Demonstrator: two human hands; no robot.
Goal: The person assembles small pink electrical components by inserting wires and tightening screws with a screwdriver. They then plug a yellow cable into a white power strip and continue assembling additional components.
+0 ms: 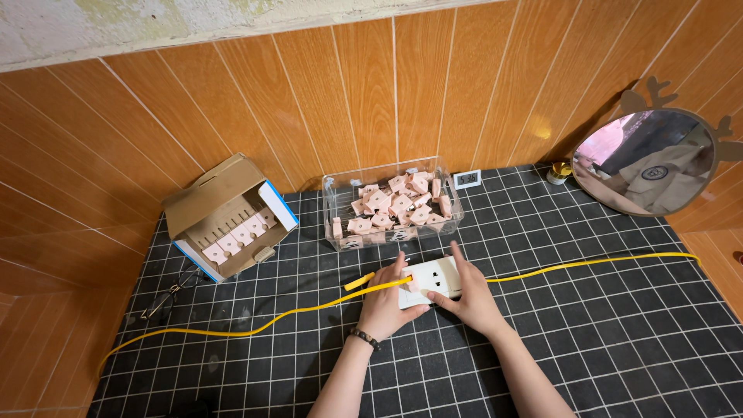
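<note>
A white socket block (433, 279) lies on the black grid mat (604, 340), with a yellow cable (255, 325) running past it to both sides. My left hand (385, 303) grips the block's left end, thumb under it, and presses a small pink part (414, 284) against its face. My right hand (468, 294) holds the block's right end, its index finger stretched up along the edge. A beaded bracelet sits on my left wrist.
A clear plastic bin (392, 204) with several pink plugs stands just behind the hands. An open cardboard box (227, 217) with pink plugs in a row lies at left, eyeglasses (168, 295) beside it. A round mirror (648, 160), a small white clock (467, 179) and a small jar (559, 172) stand at the back right.
</note>
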